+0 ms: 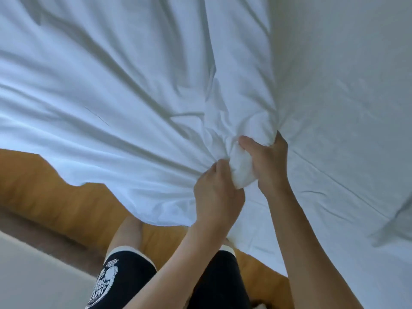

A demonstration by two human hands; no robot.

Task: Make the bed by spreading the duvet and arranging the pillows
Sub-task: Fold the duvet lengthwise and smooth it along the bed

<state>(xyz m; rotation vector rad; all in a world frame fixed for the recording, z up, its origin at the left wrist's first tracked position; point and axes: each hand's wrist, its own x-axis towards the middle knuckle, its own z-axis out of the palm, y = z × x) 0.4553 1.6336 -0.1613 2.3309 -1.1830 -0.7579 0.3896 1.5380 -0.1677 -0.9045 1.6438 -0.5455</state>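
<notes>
The person's black shorts [124,282] with a white print sit lowest in view, above an orange-brown floor [55,192]. A white, creased duvet [133,85] covers the bed, folds fanning from one bunched corner at the bed's near edge. The right hand [265,161] and left hand [216,192] both clutch that bunch, fingers curled tight.

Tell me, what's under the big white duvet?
At its right edge, a flat white sheet shows beneath the duvet, and orange floor below its hanging edge. Both hands, left and right, grip a bunched corner. Everything else underneath is covered.
</notes>
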